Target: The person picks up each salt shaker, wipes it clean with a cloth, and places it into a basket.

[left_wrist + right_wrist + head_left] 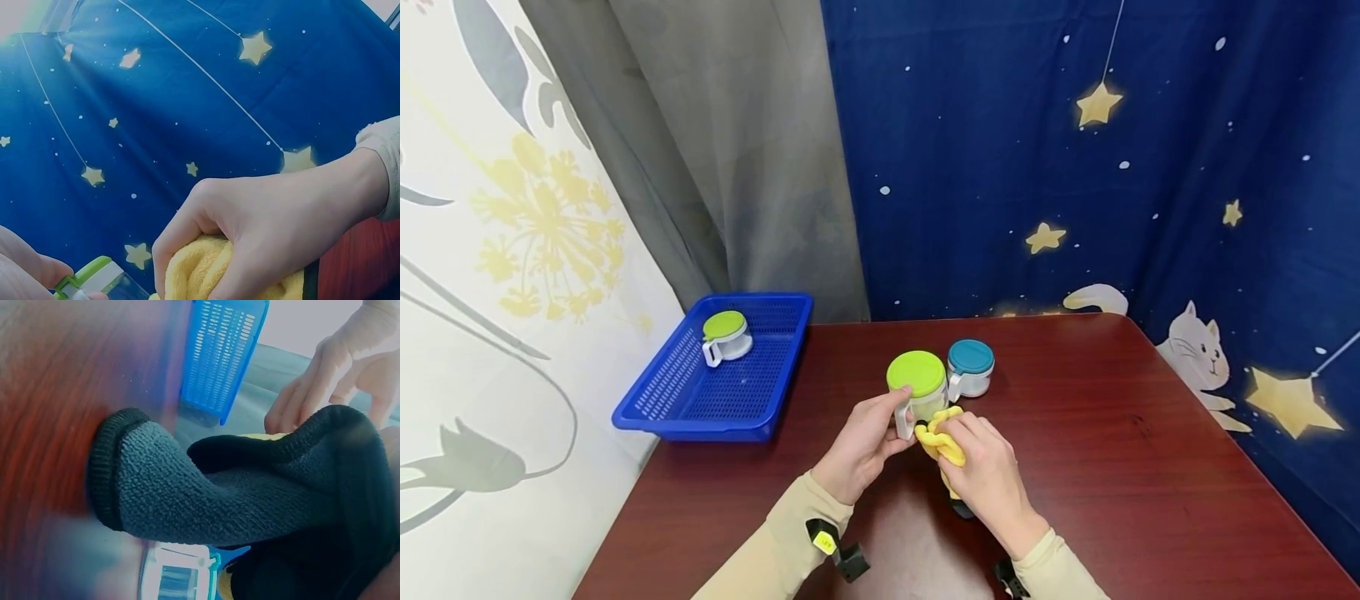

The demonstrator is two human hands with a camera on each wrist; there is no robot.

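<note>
A clear jar with a lime-green lid and a white handle point(917, 372) is held by my left hand point(861, 437), thumb up near the lid on the handle side. My right hand point(985, 467) grips a bunched cloth point(943, 442) against the jar's near right side. In the left wrist view the cloth point(197, 269) shows plush yellow, and only the jar's green rim point(94, 269) and part of its wall appear. The right wrist view shows the cloth's grey underside point(169, 494) with black edging hanging down. Just behind stands a jar with a teal lid point(971, 358).
On the table's left sits a blue perforated basket point(707, 432) holding another green-lidded jar point(727, 337). The dark red-brown wooden table point(1120, 450) extends to the right. Grey and blue star-printed curtains point(962, 167) hang behind it.
</note>
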